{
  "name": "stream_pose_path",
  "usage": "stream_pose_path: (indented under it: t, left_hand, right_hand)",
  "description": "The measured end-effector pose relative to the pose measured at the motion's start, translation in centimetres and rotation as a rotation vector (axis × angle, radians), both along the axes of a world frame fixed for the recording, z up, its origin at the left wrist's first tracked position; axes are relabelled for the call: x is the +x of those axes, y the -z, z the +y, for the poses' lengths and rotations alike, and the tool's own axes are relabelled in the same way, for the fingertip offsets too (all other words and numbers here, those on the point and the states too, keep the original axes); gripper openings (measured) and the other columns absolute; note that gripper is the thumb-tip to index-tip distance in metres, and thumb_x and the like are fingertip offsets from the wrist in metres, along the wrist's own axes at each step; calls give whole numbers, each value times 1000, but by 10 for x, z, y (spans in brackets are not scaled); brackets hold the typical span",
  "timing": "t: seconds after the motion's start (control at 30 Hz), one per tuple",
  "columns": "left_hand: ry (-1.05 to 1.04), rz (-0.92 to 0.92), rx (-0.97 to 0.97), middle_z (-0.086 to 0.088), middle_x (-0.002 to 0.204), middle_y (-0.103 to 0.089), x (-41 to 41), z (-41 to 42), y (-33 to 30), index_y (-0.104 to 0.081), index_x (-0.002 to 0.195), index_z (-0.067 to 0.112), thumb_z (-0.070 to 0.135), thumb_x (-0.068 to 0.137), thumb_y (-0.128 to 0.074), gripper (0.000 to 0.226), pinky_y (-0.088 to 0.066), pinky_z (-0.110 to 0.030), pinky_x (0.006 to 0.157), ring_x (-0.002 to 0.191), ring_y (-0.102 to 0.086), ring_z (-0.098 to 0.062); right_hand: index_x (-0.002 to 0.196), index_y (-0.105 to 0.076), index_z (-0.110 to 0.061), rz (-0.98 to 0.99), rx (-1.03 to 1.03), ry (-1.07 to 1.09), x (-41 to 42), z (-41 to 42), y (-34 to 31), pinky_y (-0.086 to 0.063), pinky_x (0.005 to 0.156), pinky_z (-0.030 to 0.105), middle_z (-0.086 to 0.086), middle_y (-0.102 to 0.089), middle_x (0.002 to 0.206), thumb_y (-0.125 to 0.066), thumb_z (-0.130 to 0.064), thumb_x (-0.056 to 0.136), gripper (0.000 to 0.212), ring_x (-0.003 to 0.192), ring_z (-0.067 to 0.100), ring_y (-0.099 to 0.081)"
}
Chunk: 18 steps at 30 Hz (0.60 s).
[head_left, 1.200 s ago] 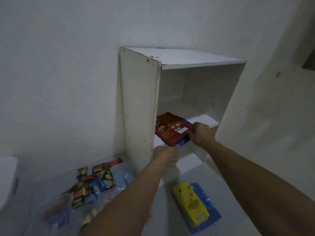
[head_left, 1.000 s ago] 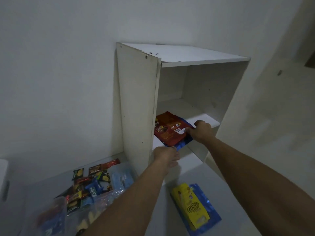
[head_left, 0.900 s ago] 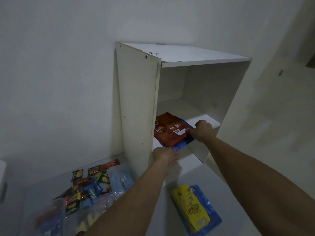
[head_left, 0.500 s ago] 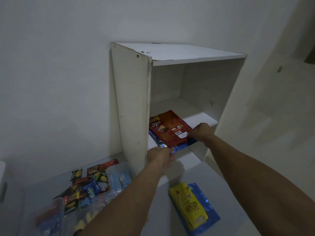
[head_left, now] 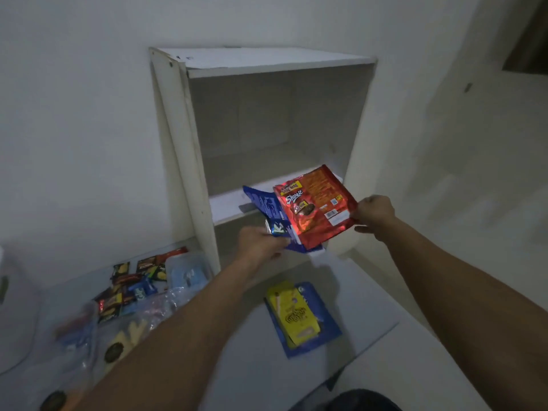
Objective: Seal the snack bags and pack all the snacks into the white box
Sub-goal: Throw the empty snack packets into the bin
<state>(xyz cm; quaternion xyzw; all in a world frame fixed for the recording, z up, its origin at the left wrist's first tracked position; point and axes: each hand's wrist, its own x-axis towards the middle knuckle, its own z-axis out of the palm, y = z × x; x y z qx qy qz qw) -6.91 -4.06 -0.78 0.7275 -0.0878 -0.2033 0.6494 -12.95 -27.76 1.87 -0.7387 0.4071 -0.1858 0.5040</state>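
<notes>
White box point(head_left: 181, 149): tall open-fronted cabinet of painted board, one shelf across the middle, upper bay bare and roomy, top panel chipped at its left corner

Red snack bag point(head_left: 314, 207): glossy foil, flat, lying on a blue bag point(head_left: 267, 207); both held in front of the box at shelf level, their far edges over the shelf lip

Left hand point(head_left: 259, 244): fingers curled round the blue bag's near corner. Right hand point(head_left: 375, 213): pinches the red bag's right corner

Below the box's front, on the pale surface: a yellow pouch point(head_left: 292, 312) lying on a blue flat bag point(head_left: 326, 330), apart from both hands

Left of the box's foot: a heap of small wrapped snacks point(head_left: 133, 286) and clear crinkled plastic point(head_left: 160, 307), blurred, labels unreadable

Lower bay of the box largely hidden behind the bags and hands
</notes>
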Motion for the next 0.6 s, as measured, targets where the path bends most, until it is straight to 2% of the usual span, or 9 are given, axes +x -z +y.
stream_pose_path:
  t: [0.1,0.17,0.23,0.27,0.37,0.47,0.6]
  left_hand:
    - [94,-8,68,-16,85,-68,-27,-19,-2,-71,82,4,-5,73,-71,13,-57,-40,73,72,-63,-24]
    - [163,-9,149,-17,86,-68,-45,-35,4,-70,82,0,-4,73,-71,10,-59,-40,70,76,-65,-26]
    - [242,-13,237,-21,87,-66,-63,-52,13,-68,88,-8,0,72,-74,19,-59,-33,60,80,-67,-28]
    - [283,-14,273,-23,87,-65,-72,-61,18,-67,90,-9,2,72,-74,22,-59,-33,60,81,-67,-29]
    - [379,-29,361,-14,76,-64,-103,-87,36,-72,84,-2,2,72,-73,13,-61,-44,69,73,-64,-27]
    - [456,-37,459,-16,71,-62,-132,-110,62,-70,85,-8,4,69,-73,20,-61,-47,66,65,-64,-29]
    - [572,-49,554,-16,77,-65,-170,-133,109,-68,80,-7,9,66,-76,23,-60,-47,71,80,-70,-32]
  right_hand:
    - [71,-54,-9,19,-11,8,-50,-29,3,-59,66,39,14,-65,75,-68,-4,78,16,67,26,-66]
    - [74,-53,-9,62,-18,6,-83,-48,9,-58,61,35,15,-66,78,-68,-4,80,17,70,26,-67]
    - [74,-52,-9,117,-16,0,-115,-66,16,-55,57,32,16,-67,82,-67,-2,82,18,73,27,-67]
    - [73,-52,-9,143,-17,1,-131,-74,20,-54,56,32,17,-67,84,-67,0,81,18,75,28,-67]
    - [73,-55,-8,225,-32,5,-178,-93,38,-54,57,32,20,-66,87,-64,5,80,17,77,32,-66]
    - [76,-57,-7,309,-44,15,-220,-103,64,-55,56,32,20,-66,86,-62,1,83,11,78,33,-67]
    - [76,-56,-7,408,-1,26,-266,-106,106,-54,51,30,18,-67,85,-61,-1,83,11,70,28,-66]
